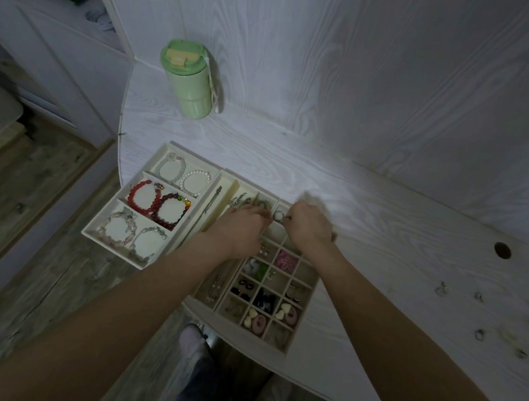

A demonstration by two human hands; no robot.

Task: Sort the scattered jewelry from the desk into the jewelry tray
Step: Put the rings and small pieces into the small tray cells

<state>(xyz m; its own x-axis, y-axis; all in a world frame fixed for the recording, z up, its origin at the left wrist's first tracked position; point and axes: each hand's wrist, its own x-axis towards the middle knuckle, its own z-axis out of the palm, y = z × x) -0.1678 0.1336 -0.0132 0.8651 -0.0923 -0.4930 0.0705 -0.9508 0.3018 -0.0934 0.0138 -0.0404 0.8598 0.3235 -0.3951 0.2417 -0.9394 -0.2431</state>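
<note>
Pale wood-grain desk (367,215) runs under my arms, with grey plank floor at the far left. A cream tray (94,233) of three broad sections holds round beaded bracelets, red ones (143,197) in the middle section. Behind it stands a matte green tumbler (187,81). Next comes the jewelry tray (308,287), a grid of small square cells with hearts, a pink flower and dark studs, partly hidden by my wrists. My left hand (241,230) curls knuckles-up over its far cells; whether it holds anything I cannot tell. My right hand (310,226) pinches a silver ring (278,216) above those cells. Blurred loose pieces (480,334) lie scattered at the right edge.
</note>
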